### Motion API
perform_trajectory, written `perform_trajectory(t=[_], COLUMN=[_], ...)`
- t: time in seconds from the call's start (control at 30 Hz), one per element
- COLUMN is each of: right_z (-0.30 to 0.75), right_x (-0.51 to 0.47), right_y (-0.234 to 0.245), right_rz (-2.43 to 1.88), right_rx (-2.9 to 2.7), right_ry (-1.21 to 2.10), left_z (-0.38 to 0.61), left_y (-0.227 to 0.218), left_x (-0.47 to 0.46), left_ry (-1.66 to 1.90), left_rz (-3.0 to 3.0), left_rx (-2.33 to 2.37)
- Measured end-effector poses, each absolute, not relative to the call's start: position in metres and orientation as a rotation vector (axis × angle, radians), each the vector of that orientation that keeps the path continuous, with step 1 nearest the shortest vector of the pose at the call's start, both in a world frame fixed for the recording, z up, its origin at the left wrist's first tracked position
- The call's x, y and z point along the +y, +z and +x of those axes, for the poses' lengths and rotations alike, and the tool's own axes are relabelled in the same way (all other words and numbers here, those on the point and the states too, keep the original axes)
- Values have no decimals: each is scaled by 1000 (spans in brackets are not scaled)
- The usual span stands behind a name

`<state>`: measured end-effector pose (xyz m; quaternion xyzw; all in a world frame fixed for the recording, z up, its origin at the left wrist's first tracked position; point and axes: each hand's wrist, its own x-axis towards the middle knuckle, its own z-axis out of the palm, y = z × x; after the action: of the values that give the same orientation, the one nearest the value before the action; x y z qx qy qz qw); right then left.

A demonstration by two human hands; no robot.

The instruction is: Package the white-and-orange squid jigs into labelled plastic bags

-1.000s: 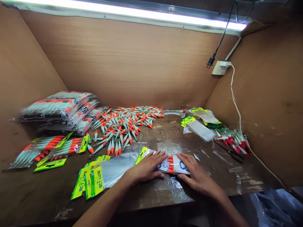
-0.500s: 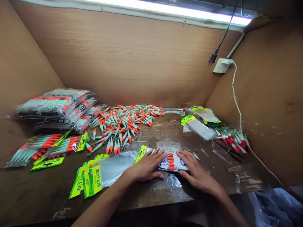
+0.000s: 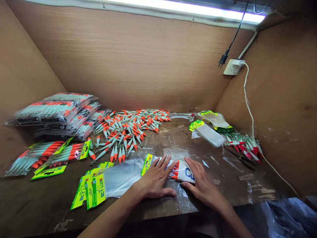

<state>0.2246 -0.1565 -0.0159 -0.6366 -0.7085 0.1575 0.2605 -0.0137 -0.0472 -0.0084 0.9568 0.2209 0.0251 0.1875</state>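
Observation:
My left hand (image 3: 158, 178) lies flat with fingers spread on a clear header bag (image 3: 148, 163) with a yellow-green BCT LURE top. Orange tips of several lures (image 3: 175, 170) show at the bag's right end, between my hands. My right hand (image 3: 201, 180) has its thumb on the near edge and its fingers at the far edge of a white flat piece (image 3: 185, 170) with blue lettering, gripping it. That piece sticks out right of the orange tips; its other part is hidden. Flat header bags (image 3: 123, 175) lie fanned left of my left hand.
Loose orange-and-white lures (image 3: 126, 132) are heaped at the back. Packed bags (image 3: 47, 110) are stacked at the left, with filled header bags (image 3: 70, 153) before them. At the right are more header bags (image 3: 210, 134), red-and-white lures (image 3: 244, 145), pliers (image 3: 241, 158) and a white cable (image 3: 250, 114).
My right hand has closed in on the white piece, and more of its lettering shows right of the orange tips. My left hand stays flat on the bag, slightly nearer me.

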Motion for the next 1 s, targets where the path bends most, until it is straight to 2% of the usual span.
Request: perform_trajectory(t=[0.33, 0.57, 0.73, 1.0], right_z=[216, 227, 215, 191], right_x=[-155, -144, -138, -121], right_y=[-29, -13, 26, 137], right_rz=[-1673, -1651, -1595, -1307], right_rx=[-1857, -1859, -2034, -2303], right_ry=[450, 524, 413, 77], left_z=[-9, -10, 8, 33], left_y=[-6, -2, 5, 44], left_x=[-55, -46, -45, -42], left_ry=[70, 110, 227, 740], left_rz=[2698, 2660, 2649, 2504], left_rx=[627, 714, 715, 927])
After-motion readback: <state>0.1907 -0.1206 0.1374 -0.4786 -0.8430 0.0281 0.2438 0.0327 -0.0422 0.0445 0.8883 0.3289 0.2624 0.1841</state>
